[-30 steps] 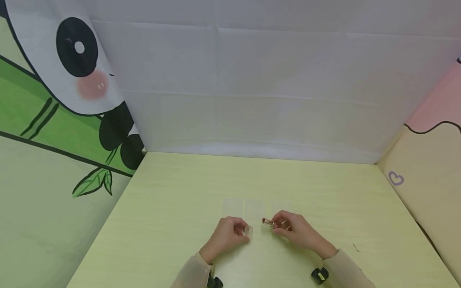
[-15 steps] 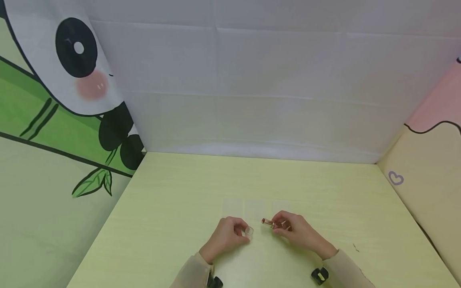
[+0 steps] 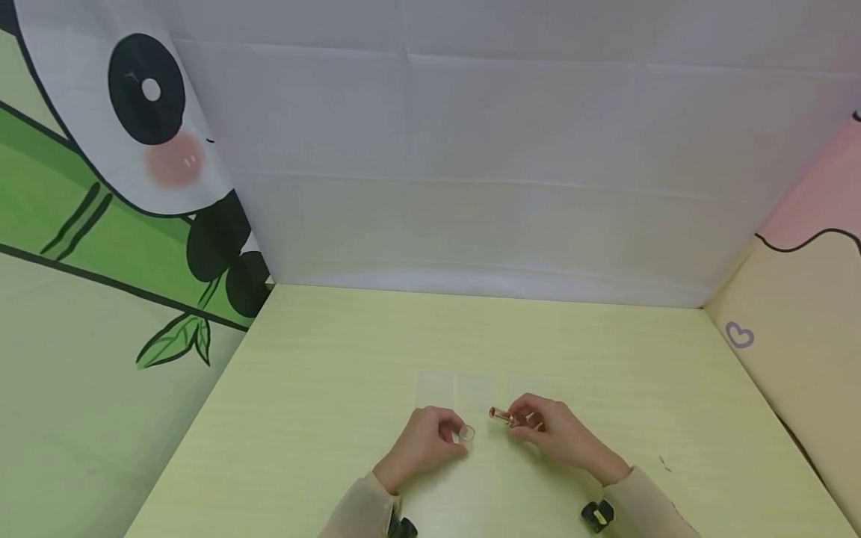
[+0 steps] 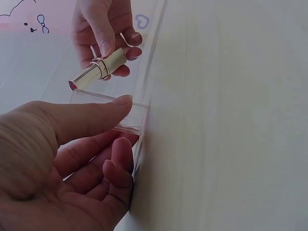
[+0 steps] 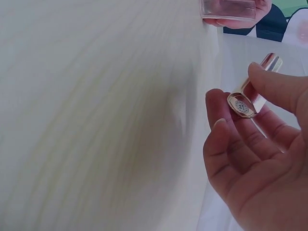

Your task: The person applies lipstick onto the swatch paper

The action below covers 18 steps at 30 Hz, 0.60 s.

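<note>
My right hand (image 3: 548, 430) pinches a gold lipstick tube (image 4: 100, 68) by its base, between thumb and fingers. A dark red tip shows at the tube's far end, which points toward my left hand. The right wrist view shows the flat end of its base, with a round pale label. A clear, squarish lipstick cap (image 3: 467, 434) is pinched between thumb and fingers of my left hand (image 3: 424, 444), its open end toward the lipstick. A small gap separates cap and lipstick in the head view; both are held close over the table.
Faint translucent squares (image 3: 434, 388) lie in a row on the pale table (image 3: 323, 418) just beyond the hands. A white sheet (image 3: 471, 164) rises at the back. Printed panels stand on the left and right. A small dark mark (image 3: 664, 464) is on the table at right.
The left hand and the clear cap have shifted very slightly right and down, and the cap's open end has tilted a little. The right hand and lipstick stay nearly still.
</note>
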Each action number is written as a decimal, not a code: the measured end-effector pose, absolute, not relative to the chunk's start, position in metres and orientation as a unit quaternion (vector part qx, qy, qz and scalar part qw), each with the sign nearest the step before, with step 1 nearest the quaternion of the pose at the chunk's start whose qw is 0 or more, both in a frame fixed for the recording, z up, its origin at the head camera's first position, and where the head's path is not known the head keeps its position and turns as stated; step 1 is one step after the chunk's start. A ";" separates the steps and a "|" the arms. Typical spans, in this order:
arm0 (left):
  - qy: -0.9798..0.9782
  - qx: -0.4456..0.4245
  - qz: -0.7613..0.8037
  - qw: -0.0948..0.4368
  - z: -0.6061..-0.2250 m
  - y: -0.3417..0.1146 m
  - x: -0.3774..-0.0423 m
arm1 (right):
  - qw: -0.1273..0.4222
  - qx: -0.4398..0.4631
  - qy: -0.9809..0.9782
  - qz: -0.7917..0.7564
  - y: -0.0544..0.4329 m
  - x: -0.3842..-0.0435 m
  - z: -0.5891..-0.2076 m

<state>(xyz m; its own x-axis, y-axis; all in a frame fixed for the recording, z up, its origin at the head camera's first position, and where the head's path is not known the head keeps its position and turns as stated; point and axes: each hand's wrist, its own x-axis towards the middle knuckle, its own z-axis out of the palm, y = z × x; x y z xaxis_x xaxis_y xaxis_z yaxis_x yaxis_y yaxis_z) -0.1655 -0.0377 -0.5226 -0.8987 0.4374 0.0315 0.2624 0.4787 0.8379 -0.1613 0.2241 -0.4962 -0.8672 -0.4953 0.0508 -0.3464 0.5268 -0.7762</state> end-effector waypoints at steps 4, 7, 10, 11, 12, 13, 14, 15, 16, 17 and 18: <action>0.853 0.206 0.471 0.093 -0.522 -0.038 -0.165 | 0.089 -0.243 0.868 -0.423 0.224 -0.161 -0.497; 0.853 0.205 0.471 0.092 -0.523 -0.037 -0.164 | 0.091 -0.242 0.868 -0.424 0.224 -0.161 -0.497; 0.856 0.202 0.468 0.093 -0.523 -0.037 -0.164 | 0.091 -0.240 0.870 -0.422 0.224 -0.162 -0.497; 0.856 0.201 0.467 0.093 -0.523 -0.037 -0.164 | 0.091 -0.239 0.870 -0.421 0.225 -0.162 -0.497; 0.857 0.200 0.465 0.094 -0.523 -0.037 -0.164 | 0.092 -0.238 0.871 -0.421 0.225 -0.162 -0.497; 0.857 0.200 0.465 0.094 -0.522 -0.037 -0.164 | 0.091 -0.237 0.871 -0.421 0.225 -0.162 -0.497; 0.858 0.200 0.464 0.094 -0.522 -0.037 -0.164 | 0.091 -0.237 0.871 -0.420 0.225 -0.162 -0.497; 0.859 0.200 0.463 0.095 -0.522 -0.037 -0.164 | 0.091 -0.236 0.872 -0.420 0.225 -0.162 -0.497; 0.859 0.199 0.461 0.095 -0.521 -0.036 -0.164 | 0.092 -0.236 0.871 -0.420 0.225 -0.162 -0.496; 0.860 0.199 0.460 0.095 -0.521 -0.036 -0.164 | 0.092 -0.236 0.871 -0.420 0.225 -0.162 -0.496; 0.861 0.199 0.458 0.095 -0.521 -0.036 -0.164 | 0.092 -0.236 0.871 -0.420 0.225 -0.162 -0.496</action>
